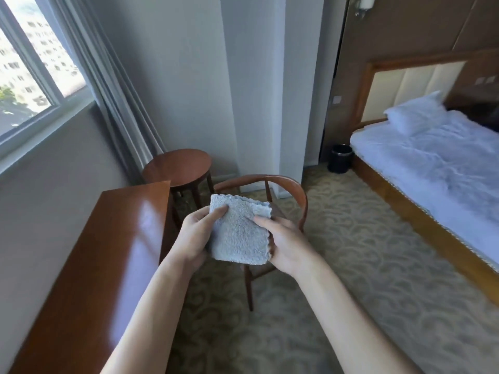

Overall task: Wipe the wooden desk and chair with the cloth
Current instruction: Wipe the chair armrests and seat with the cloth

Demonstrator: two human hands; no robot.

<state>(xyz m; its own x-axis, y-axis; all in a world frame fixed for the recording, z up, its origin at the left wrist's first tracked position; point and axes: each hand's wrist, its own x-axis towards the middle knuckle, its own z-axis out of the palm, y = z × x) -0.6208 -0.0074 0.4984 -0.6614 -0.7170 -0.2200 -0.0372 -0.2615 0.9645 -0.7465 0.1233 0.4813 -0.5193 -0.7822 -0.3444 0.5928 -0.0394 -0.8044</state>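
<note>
It was a carpeted hotel room, daylight from the window glaring off the polished table (113, 252). Both hands held the folded grey cloth (239, 230) in the air above the chair (294, 195), touching no wood: the left hand (193, 238) pinched its left edge, thumb on top, and the right hand (283, 244) gripped the right edge, its fingers (266, 221) curled over. The loose fold could open mid-stroke, dragging a corner uselessly. Left of the chair stood the table, behind it a round stool (176, 166), right of it the bed (432, 157).
</note>
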